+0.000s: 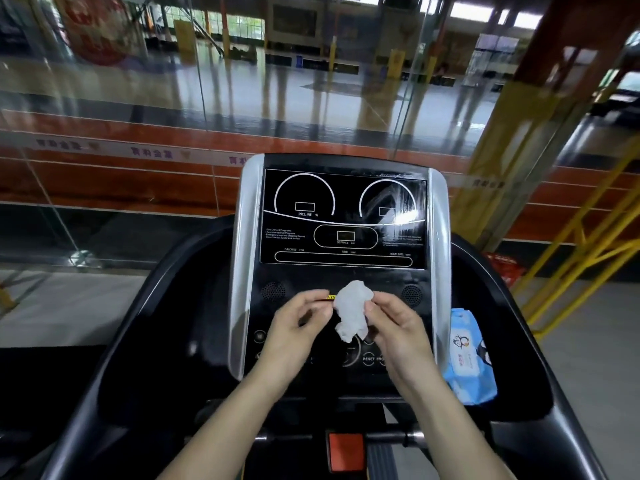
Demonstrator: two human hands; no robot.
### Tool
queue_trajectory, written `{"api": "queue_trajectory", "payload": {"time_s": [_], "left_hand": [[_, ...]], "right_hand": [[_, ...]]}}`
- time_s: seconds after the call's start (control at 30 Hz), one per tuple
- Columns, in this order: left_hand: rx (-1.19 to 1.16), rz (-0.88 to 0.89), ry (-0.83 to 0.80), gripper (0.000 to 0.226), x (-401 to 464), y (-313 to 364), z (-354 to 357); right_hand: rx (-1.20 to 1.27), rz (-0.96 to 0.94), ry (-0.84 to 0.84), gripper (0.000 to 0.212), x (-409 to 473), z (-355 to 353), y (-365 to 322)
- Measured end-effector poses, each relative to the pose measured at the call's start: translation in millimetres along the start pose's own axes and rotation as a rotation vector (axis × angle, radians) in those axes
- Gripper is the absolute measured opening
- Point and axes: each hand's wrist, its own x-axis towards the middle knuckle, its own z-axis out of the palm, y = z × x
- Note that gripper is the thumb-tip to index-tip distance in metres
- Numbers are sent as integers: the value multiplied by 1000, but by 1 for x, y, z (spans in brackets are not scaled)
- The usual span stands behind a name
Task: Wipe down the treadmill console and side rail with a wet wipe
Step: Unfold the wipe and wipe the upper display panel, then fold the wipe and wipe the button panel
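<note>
Both hands up in front of treadmill console (343, 220). Crumpled white wipe (352, 310) between them: right hand (398, 336) pinches its right edge, left hand (294, 329) fingers curled, touching its left edge. Blue wipe pack (469, 358) just right of right hand, on console ledge.

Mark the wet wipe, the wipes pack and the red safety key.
wet wipe (353, 310), head view, crumpled middle
wipes pack (467, 362), head view, printed top face
red safety key (346, 452), head view, front face
</note>
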Motion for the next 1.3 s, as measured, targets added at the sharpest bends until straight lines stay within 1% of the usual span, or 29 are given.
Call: {"api": "queue_trajectory", "payload": {"time_s": [0.03,0.17,0.23,0.3,0.4,0.47,0.6,0.67,0.8,0.9,1.03,1.2,1.3], "left_hand": [[-6,-6,9,26,1,-1,2],[36,13,6,33,2,-8,10],[127,48,17,38,0,-10,12],[255,141,13,40,-3,-11,11],[394,268,15,28,-5,-14,8],[436,312,33,21,-6,-17,9],[455,322,82,16,-6,-23,10],[453,321,86,14,-6,-24,10],[457,326,71,16,-10,-24,11],[460,301,83,19,-12,-23,12],[391,251,109,6,-11,-25,11],[289,196,87,15,-16,-22,9],[227,169,117,21,-17,-20,7]], "right_hand": [[11,7,3,23,-2,-1,2],[75,63,-12,16,-7,-1,11],[68,83,-12,18,-9,-1,13],[52,98,-19,20,-12,-1,15],[46,114,-46,22,-17,-3,17],[66,130,-40,23,-18,-1,16],[50,135,7,20,-21,5,11],[21,138,33,17,-23,4,9],[-19,149,38,17,-26,6,4],[-130,116,8,18,-28,8,1],[-313,58,20,19,-29,9,0],[-399,14,30,25,-29,9,2],[-377,7,44,25,-28,9,1]]}}
